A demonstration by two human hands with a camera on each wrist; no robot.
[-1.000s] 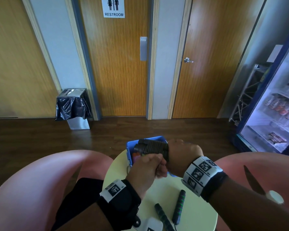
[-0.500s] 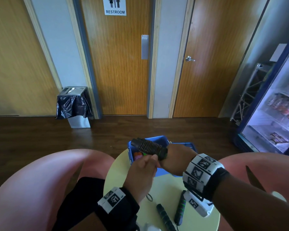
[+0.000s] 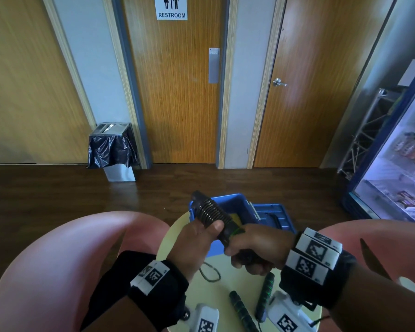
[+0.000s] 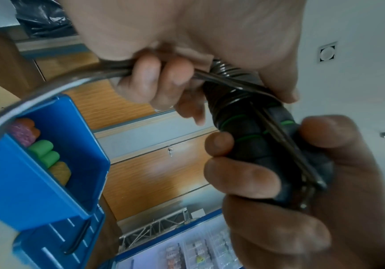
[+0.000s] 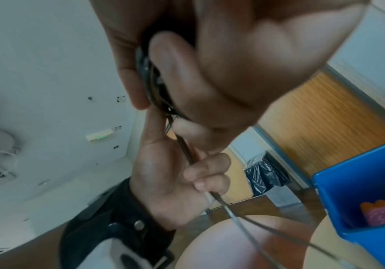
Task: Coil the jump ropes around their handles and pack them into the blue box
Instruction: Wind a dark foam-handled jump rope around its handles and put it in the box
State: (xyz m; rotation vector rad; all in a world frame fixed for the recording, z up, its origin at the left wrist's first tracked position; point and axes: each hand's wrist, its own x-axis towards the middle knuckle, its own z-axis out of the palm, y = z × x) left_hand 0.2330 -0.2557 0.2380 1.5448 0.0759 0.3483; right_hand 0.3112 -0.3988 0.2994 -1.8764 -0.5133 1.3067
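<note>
A person's left hand (image 3: 197, 240) pinches the loose black rope (image 4: 55, 87) and presses its thumb on the coils, held above the round table (image 3: 216, 298). The right hand (image 3: 256, 250) has its fingers (image 4: 240, 174) clamped round the jump rope handles (image 4: 263, 145). Behind them, at the table's far edge, the blue box (image 3: 235, 207) stands open; two more handles (image 3: 265, 292) lie at the near edge.
</note>
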